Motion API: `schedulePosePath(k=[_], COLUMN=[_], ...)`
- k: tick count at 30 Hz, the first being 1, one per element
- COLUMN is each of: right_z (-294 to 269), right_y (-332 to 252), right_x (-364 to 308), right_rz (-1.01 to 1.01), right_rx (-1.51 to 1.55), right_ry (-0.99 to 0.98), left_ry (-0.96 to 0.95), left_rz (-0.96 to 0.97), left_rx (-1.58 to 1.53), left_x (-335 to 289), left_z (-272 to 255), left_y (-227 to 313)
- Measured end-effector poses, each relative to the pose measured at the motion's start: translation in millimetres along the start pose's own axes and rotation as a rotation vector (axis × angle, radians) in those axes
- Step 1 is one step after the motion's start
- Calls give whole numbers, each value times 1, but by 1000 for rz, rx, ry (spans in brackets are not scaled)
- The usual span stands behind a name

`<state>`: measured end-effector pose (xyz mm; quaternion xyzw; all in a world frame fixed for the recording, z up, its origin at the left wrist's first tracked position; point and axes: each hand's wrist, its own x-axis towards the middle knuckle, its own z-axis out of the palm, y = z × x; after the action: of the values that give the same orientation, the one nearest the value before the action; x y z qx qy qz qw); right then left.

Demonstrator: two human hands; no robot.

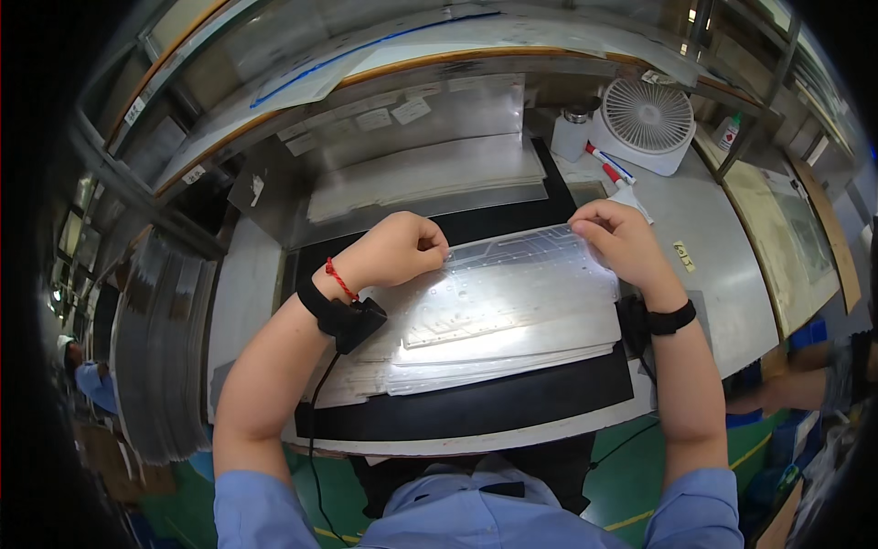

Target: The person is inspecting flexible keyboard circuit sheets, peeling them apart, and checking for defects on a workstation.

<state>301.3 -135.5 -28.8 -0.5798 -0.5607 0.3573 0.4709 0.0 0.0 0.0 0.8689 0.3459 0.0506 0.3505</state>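
Between my two hands stretches a clear thin film with pale printed lines and small dots. My left hand pinches its far left corner, thumb against curled fingers. At the far right corner, my right hand grips the film between thumb and fingertips. Under the film lies a stack of shiny metal sheets, their near edges slightly uneven. Glare on the metal blurs where the film's near edge ends. The stack rests on a black mat.
Behind the mat, more flat sheets lean under a shelf. A white fan, a bottle and red-capped markers stand or lie at the back right. Stacked panels are at the left; another person's arm shows at the right.
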Motion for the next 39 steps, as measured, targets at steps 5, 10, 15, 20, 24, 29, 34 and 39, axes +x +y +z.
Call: schedulePosePath(k=[5, 10, 15, 20, 24, 29, 34, 39], right_z=[5, -2, -2, -1, -1, -1, 1, 0], right_y=[8, 1, -1, 0, 1, -4, -5, -3], right_x=[0, 0, -1, 0, 0, -2, -3, -3], right_rz=[-83, -52, -59, -65, -76, -44, -67, -81], right_rx=[36, 21, -11, -13, -23, -17, -27, -59], right_ry=[2, -2, -3, 0, 9, 4, 21, 41], left_ry=[-3, 16, 10, 12, 30, 11, 43, 48], left_rz=[-69, -44, -55, -65, -56, -100, -144, -153], left_rx=[-100, -205, -318, -341, -345, -372, -333, -375], left_x=[0, 3, 3, 2, 3, 3, 3, 2], left_z=[2, 5, 8, 8, 10, 9, 10, 11], left_y=[-6, -11, -18, -18, -18, -17, -14, -11])
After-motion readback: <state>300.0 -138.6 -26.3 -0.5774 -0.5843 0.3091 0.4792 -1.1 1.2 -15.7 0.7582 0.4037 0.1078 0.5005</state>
